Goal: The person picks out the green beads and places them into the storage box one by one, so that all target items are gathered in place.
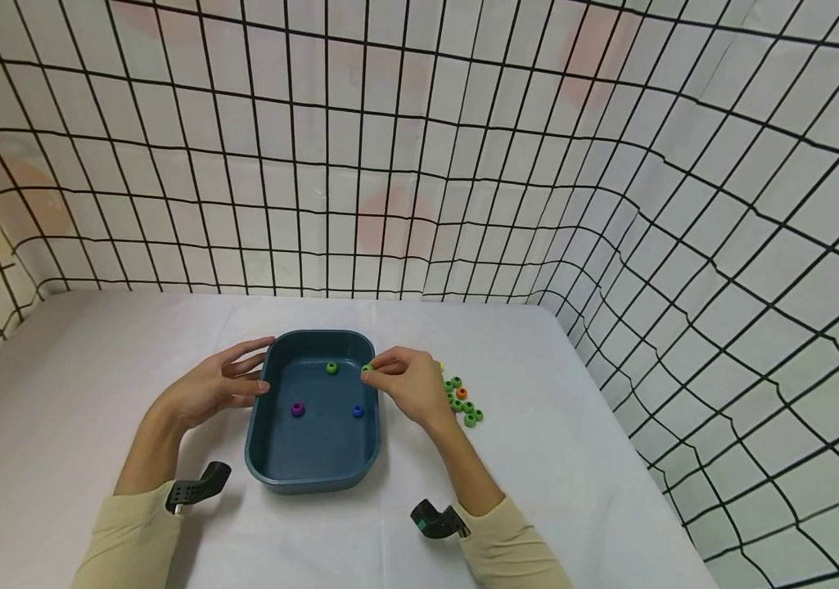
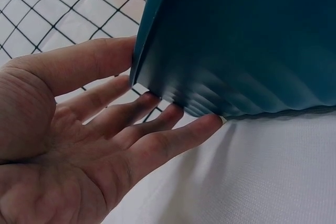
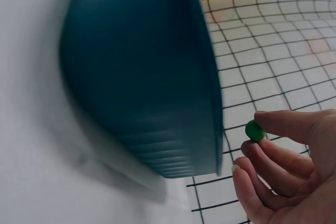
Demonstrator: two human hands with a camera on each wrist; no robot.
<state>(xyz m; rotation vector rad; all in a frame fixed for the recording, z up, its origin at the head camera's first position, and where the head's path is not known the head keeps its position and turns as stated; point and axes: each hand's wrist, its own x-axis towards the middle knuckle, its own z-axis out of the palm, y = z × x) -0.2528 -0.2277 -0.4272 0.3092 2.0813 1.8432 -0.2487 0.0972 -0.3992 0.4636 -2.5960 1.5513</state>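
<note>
Wall behind and at right: pale sheeting with faint pink-orange patches, black grid netting across it. White-covered bench below. Dark blue-teal tray, rounded corners, sits on the bench, left of middle. Left hand at tray's left side, fingers spread and nearly straight, tips touching the outer wall, thumb by the rim. Right hand at the far right rim, thumb and index nearly together, pinching a green bead just above the rim; other fingers loosely bent. In tray: second green bead far, purple bead left, blue bead right. Loose green beads and an orange bead right of tray, clustered.
</note>
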